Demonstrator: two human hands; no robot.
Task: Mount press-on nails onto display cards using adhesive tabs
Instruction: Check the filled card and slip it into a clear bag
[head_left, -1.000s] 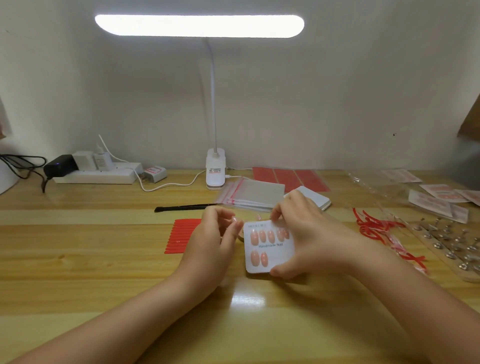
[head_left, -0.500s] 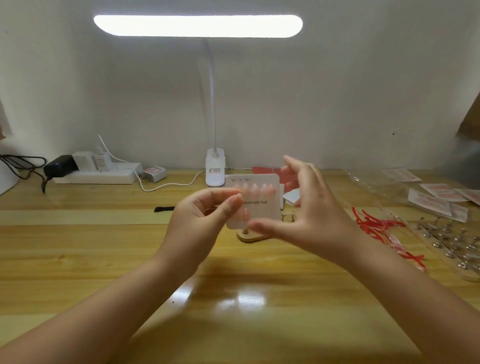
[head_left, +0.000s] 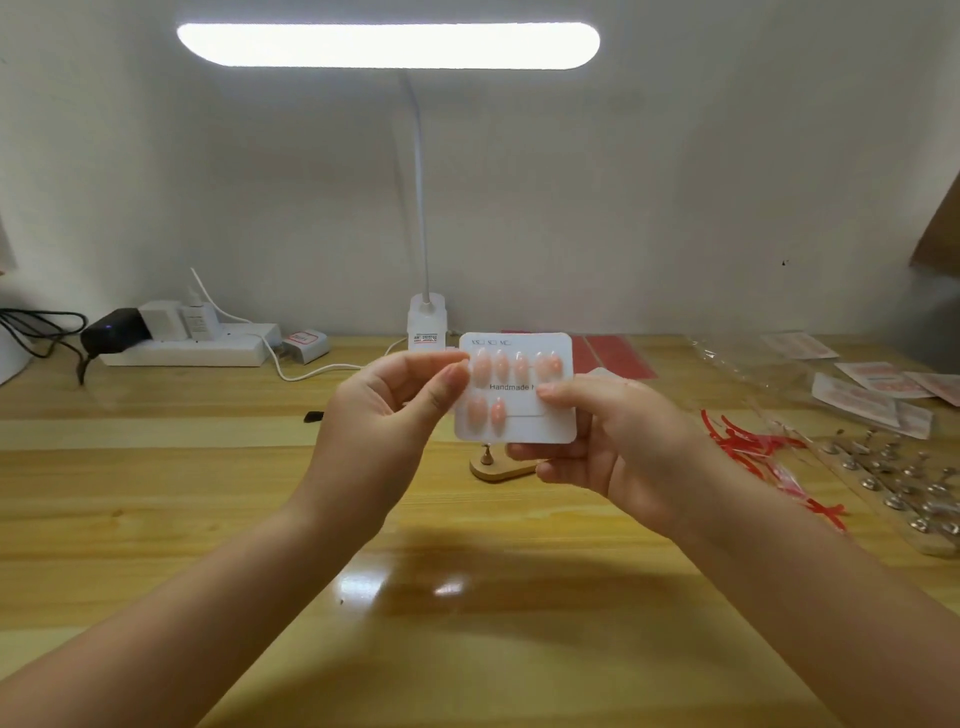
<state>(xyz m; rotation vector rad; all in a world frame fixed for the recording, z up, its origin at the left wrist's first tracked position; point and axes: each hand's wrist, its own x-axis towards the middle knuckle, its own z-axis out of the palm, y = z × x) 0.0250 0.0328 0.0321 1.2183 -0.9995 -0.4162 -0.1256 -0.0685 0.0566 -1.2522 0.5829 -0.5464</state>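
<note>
The display card (head_left: 517, 387) is held upright above the counter (head_left: 208, 493), in front of the lamp base (head_left: 427, 322). The right hand (head_left: 613, 441) grips it, thumb on the front and fingers behind. The left hand (head_left: 384, 410) pinches at the card's left edge; whether it holds a small thing there I cannot tell. Six pink nails (head_left: 501, 366) sit on the card, four above the printed line and two below. I judge the mounting is partly done. The next move calls for another nail, pressed on beside the lower two.
</note>
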